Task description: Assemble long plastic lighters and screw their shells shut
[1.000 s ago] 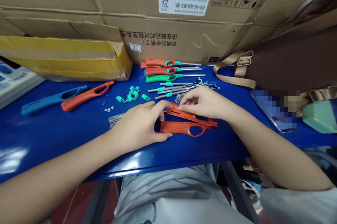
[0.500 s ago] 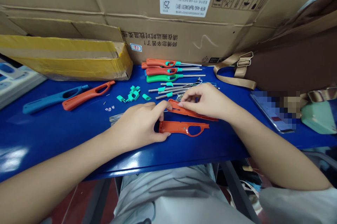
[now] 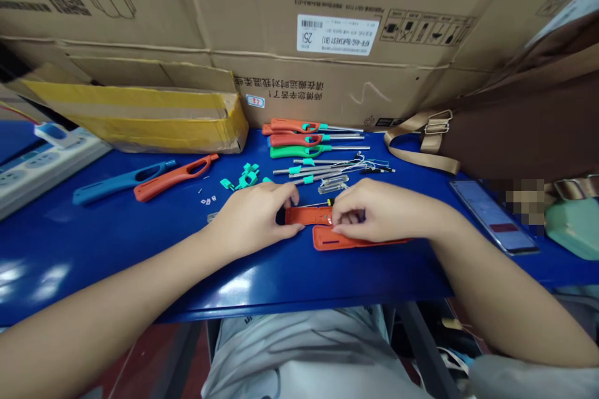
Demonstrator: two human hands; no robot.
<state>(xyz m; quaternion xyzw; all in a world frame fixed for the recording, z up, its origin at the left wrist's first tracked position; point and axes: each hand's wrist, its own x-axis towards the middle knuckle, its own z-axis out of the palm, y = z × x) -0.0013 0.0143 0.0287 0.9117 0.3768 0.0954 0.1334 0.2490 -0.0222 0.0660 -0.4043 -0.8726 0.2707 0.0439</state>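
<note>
My left hand (image 3: 262, 210) holds the left end of an orange lighter shell half (image 3: 306, 216) between thumb and fingers, its hollow side up. My right hand (image 3: 379, 208) is bent over the right part of that shell, fingertips pinched inside it; whatever they grip is hidden. Just in front, under my right hand, lies the other orange shell half (image 3: 327, 238), partly covered. A thin screwdriver with a yellow-and-black end (image 3: 330, 202) lies behind the shell. Clear plastic pieces (image 3: 333, 184) and metal lighter tubes with wires (image 3: 322, 169) lie farther back.
Several assembled lighters (image 3: 299, 140) lie before a large carton (image 3: 262, 5). Turquoise parts (image 3: 246, 177), a blue shell (image 3: 121, 183) and an orange shell (image 3: 173, 179) are at left, near a taped box (image 3: 163, 121) and power strip (image 3: 51, 165). A phone (image 3: 491, 218) and brown bag (image 3: 519, 112) are at right.
The slotted shell half, earlier behind the other one at my right hand, now lies in front. My right hand has come down over the shell at my left hand. The camera view has shifted slightly.
</note>
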